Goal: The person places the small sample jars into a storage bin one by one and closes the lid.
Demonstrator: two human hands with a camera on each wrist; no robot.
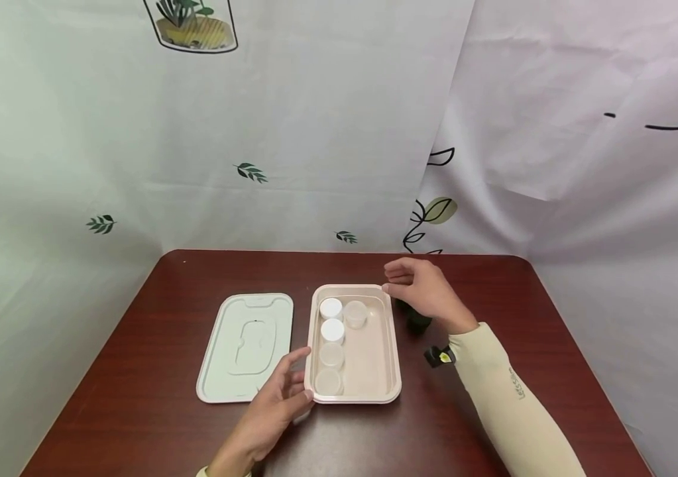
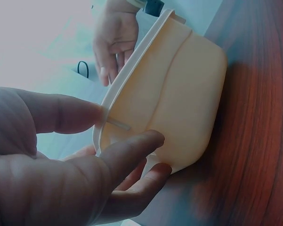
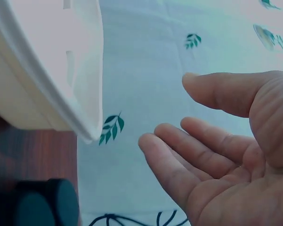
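Resting at the rim of a pale pinkish-beige tray (image 1: 374,351) are the thumb and index finger of the left hand (image 1: 272,404), unclenched, its other fingers loosely bent beneath the edge. The right hand (image 1: 423,286) is released, fingers apart from the thumb, just off the tray's far right corner. The tray stands upright on the table, rectangular with rounded corners, a rolled lip and deep smooth walls. Inside, along its left wall, four round containers (image 1: 333,330) run in a column: the far two have opaque white tops, the near two look frosted and translucent. A single translucent cup (image 1: 355,314) sits beside the farthest one.

Left of the tray lies a flat white lid (image 1: 255,348) with a recessed outline. By the right hand are dark rounded objects (image 3: 61,205), too shadowed to identify.

The table (image 1: 154,397) is glossy reddish-brown wood grain. White cloth (image 1: 315,119) hangs behind it, printed with green leaf sprigs, a jar of plants and a black-line stem.

Dark lettering runs along the cream right sleeve (image 1: 502,387), too small to read surely; a black wrist device (image 1: 434,356) bears a yellow-and-white mark.
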